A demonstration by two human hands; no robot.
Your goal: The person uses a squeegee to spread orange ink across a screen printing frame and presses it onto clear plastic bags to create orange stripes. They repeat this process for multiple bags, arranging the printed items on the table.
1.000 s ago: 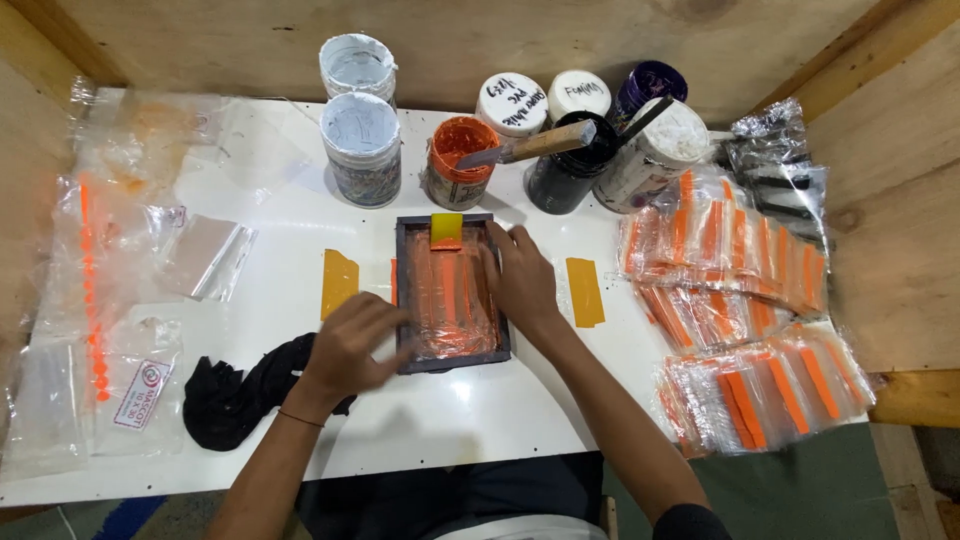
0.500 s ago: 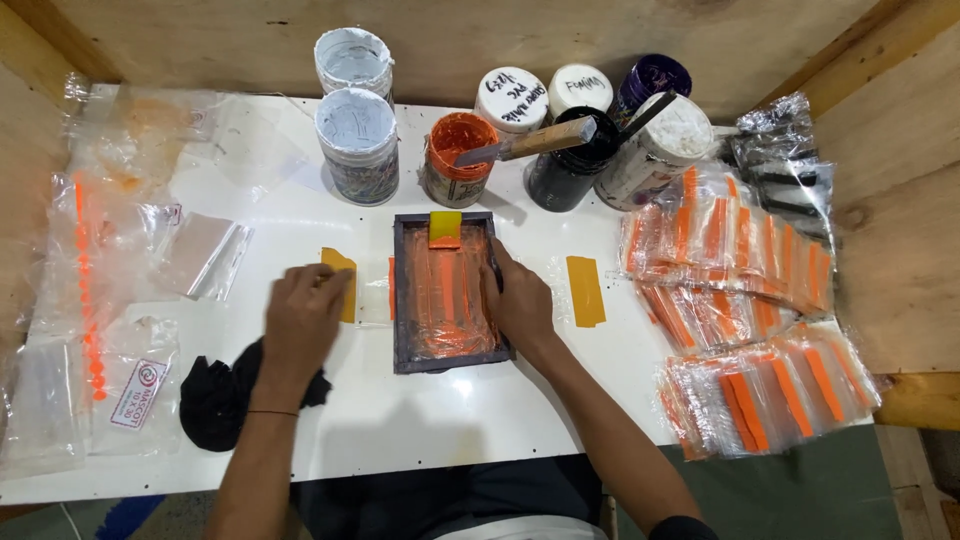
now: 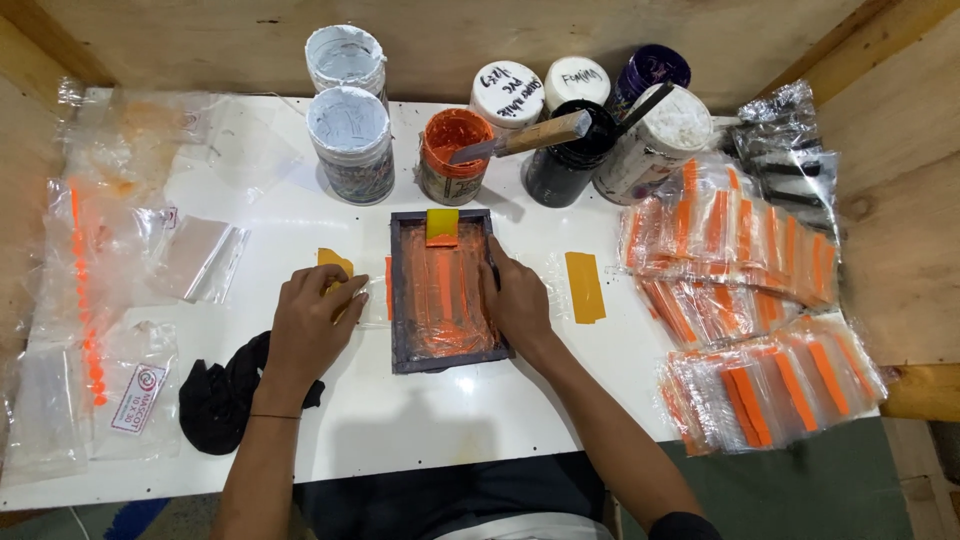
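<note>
White laminate forms the worktop (image 3: 400, 420) beneath both your hands, with raw wooden walls around it. Beyond your right hand (image 3: 517, 300), to its outer side, lie overlapping stacks of clear packets with orange strips (image 3: 740, 300). Past your left hand (image 3: 312, 325), on its outer side, loose clear bags (image 3: 120, 280) spread along the worktop's edge. Between your hands sits the dark-framed printing screen (image 3: 443, 290), its mesh coated in orange ink; your right hand lies flat against the frame's right rail, fingers extended and pressing down. Beyond both hands stands a row of ink pots (image 3: 350, 140), one orange pot (image 3: 450, 155) bearing a wooden-handled spatula (image 3: 520, 138). Near your left wrist, toward you, lies a black rag (image 3: 225, 395). Your left hand rests just left of the frame, fingers loosely curled over a yellow strip (image 3: 335, 265) and a clear packet; whether it pinches either cannot be told. A second yellow strip (image 3: 584, 287) lies just right of your right hand. A small yellow squeegee (image 3: 442, 226) rests at the frame's far end.
</note>
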